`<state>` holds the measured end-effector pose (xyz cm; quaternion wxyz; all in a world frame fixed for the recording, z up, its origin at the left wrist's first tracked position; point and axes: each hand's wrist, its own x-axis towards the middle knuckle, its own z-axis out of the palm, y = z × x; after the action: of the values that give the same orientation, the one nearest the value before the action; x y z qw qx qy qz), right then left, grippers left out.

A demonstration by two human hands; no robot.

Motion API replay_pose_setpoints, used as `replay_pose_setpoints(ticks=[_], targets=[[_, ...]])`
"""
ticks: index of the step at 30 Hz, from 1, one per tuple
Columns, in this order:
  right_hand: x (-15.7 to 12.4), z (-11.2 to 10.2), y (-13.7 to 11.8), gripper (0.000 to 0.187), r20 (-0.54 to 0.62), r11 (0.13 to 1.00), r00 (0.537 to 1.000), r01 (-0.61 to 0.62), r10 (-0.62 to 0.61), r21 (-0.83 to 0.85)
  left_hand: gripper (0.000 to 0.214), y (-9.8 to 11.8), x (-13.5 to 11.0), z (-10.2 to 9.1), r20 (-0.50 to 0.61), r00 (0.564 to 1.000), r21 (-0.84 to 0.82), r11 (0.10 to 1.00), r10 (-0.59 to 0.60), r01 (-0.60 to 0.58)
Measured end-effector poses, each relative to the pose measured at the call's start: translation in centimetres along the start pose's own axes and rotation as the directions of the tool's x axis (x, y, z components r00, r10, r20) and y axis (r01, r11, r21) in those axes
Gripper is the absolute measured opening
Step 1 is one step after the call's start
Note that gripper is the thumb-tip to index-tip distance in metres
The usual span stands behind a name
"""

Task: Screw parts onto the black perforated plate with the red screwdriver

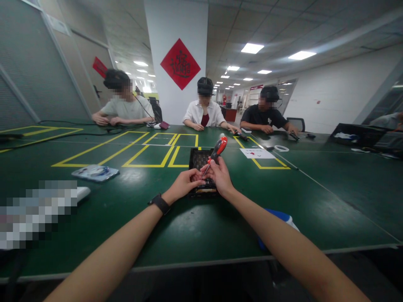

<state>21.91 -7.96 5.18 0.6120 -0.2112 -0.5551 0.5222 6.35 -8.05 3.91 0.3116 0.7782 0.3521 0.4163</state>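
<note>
A screwdriver [219, 147] with a red and black handle leans up and to the right, its thin shaft pointing down to the left. My right hand [223, 178] is closed on it low on the handle. My left hand [185, 183], with a dark band on the wrist, has its fingers pinched together near the screwdriver's tip. Whatever lies between those fingers is too small to make out. Under both hands stands a small black open box [195, 158] with a patterned floor; the hands cover much of its inside.
On the green table [151, 235] are yellow tape outlines, a clear packet [95, 173] at left, a white printed sheet [257, 153] and a white ring [281, 148] at right. A blue and white object [278, 216] sits partly behind my right forearm. Three people sit across the table.
</note>
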Motion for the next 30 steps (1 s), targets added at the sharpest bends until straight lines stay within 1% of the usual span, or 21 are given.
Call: replay_pose_setpoints(ticks=[4,8,13,16,21,24,27,30], targets=[[-0.08,0.04,-0.16,0.028,0.013,1.0,1.0,-0.015,0.015,-0.005,0.032,-0.2,0.01,-0.05,0.03,0.999,-0.023,0.999,-0.028,0.029],[-0.07,0.0,-0.11,0.029,0.017,0.999,0.999,-0.03,0.03,0.015,0.033,-0.19,-0.06,-0.15,0.087,0.996,-0.051,0.999,-0.008,0.013],[0.06,-0.11,0.08,0.024,-0.002,0.999,1.0,-0.021,0.021,0.03,0.032,0.25,-0.16,-0.03,0.013,1.0,0.012,1.0,0.007,-0.008],[0.05,-0.12,0.04,0.024,0.006,1.0,1.0,-0.016,0.016,0.014,0.032,0.11,-0.12,0.06,0.007,1.0,0.001,1.0,0.007,-0.007],[-0.01,-0.16,-0.06,0.026,0.01,1.0,1.0,-0.025,0.025,0.012,0.031,-0.47,-0.05,-0.07,0.064,0.998,-0.021,1.0,0.013,-0.012],[0.01,-0.19,0.01,0.026,0.019,0.999,0.999,-0.031,0.031,0.013,0.031,-0.35,-0.06,-0.14,0.107,0.994,-0.032,0.999,0.033,-0.03],[0.02,-0.15,0.1,0.025,0.017,1.0,1.0,-0.015,0.015,-0.001,0.03,0.01,-0.06,-0.09,0.075,0.997,-0.017,0.999,0.03,-0.029],[-0.02,-0.05,0.05,0.027,0.012,1.0,1.0,-0.013,0.013,-0.008,0.032,0.16,-0.03,0.02,0.031,1.0,0.009,1.0,0.004,-0.004]])
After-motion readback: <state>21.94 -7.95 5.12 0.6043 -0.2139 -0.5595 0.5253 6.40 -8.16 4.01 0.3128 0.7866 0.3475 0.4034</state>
